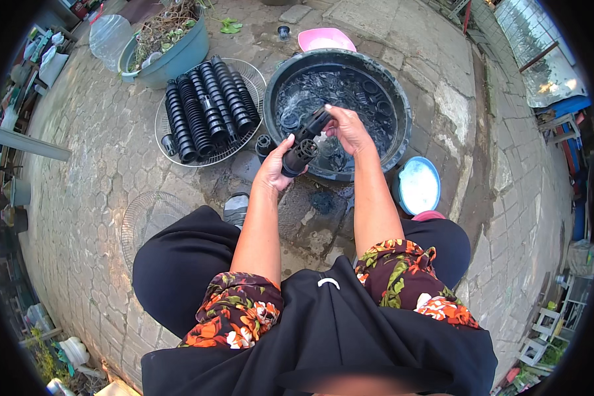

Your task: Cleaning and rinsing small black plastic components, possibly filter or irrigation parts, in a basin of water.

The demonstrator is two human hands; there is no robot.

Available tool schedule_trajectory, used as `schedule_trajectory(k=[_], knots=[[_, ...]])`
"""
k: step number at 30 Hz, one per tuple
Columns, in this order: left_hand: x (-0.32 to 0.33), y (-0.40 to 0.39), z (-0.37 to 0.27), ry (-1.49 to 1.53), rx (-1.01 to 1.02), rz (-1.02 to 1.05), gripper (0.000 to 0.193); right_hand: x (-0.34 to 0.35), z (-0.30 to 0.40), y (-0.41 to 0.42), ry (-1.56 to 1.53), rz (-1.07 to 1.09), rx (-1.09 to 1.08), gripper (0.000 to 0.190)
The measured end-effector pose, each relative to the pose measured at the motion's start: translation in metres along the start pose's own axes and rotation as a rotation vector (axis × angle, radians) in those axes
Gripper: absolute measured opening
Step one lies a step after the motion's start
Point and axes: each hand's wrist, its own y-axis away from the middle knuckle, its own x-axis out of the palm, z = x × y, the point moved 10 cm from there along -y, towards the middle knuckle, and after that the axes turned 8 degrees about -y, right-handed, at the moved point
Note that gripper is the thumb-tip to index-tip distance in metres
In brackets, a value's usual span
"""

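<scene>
My left hand [275, 167] is closed around a stack of black plastic net cups [299, 157], held over the near rim of a large dark basin [406, 119]. The stack's slotted round bottom faces up. My right hand [349, 129] grips another black slotted plastic cup [313, 123] by its upper end, above the water, and its lower end meets or overlaps the stack. Many dark cups [371, 88] lie in the basin's foamy water. Left of the basin, a round wire rack [250, 69] bears several long stacks of nested black cups [180, 121].
A blue tub of whitish liquid [420, 184] stands by my right knee. A pink plastic bowl [325, 39] sits behind the basin, with a small black cup [283, 32] nearby. Black cups [264, 144] stand between rack and basin. A wire cover [153, 218] lies near my left knee; a planter [178, 54] stands farther back.
</scene>
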Motion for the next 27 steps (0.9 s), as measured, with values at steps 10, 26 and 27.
schedule_trajectory(k=[10,26,27], knots=[[-0.001,0.008,-0.026,-0.06,0.046,-0.007,0.056,0.054,0.009,0.013,0.287,0.154,-0.048,0.024],[-0.145,0.03,-0.038,0.567,0.278,-0.322,0.059,0.075,-0.022,0.013,0.416,0.05,-0.084,0.021],[-0.149,0.03,-0.037,0.573,0.286,-0.323,0.059,0.079,-0.006,0.01,0.515,0.012,-0.178,0.022]])
